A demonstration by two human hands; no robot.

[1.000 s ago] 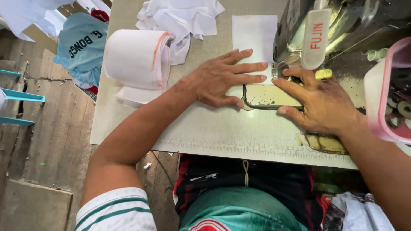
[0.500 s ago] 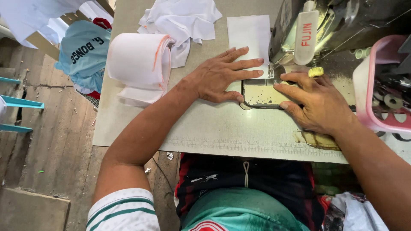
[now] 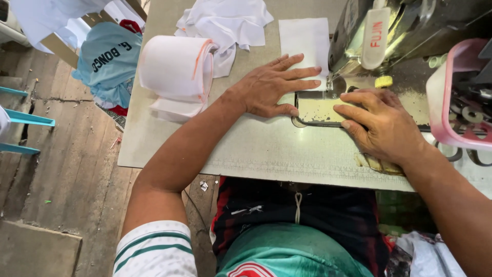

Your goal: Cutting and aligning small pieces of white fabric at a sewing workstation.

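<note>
My left hand (image 3: 274, 87) lies flat, fingers spread, on the sewing table (image 3: 266, 149), its fingertips on the near edge of a white rectangular fabric piece (image 3: 305, 41) that runs under the sewing machine (image 3: 405, 31). To the right, my right hand (image 3: 382, 123) rests palm down on the machine's metal plate (image 3: 320, 110), fingers pointing left toward the needle area. Neither hand grips anything.
A folded stack of white fabric with an orange edge (image 3: 177, 72) lies at the table's left, with crumpled white cloth (image 3: 225, 23) behind it. A pink plastic tray (image 3: 448, 97) holding bobbins stands at the right. A light blue garment (image 3: 107, 61) hangs over the wooden floor on the left.
Both hands stay pressed flat by the needle plate. The view has shifted slightly; the white piece and hands appear a little further left in the picture.
</note>
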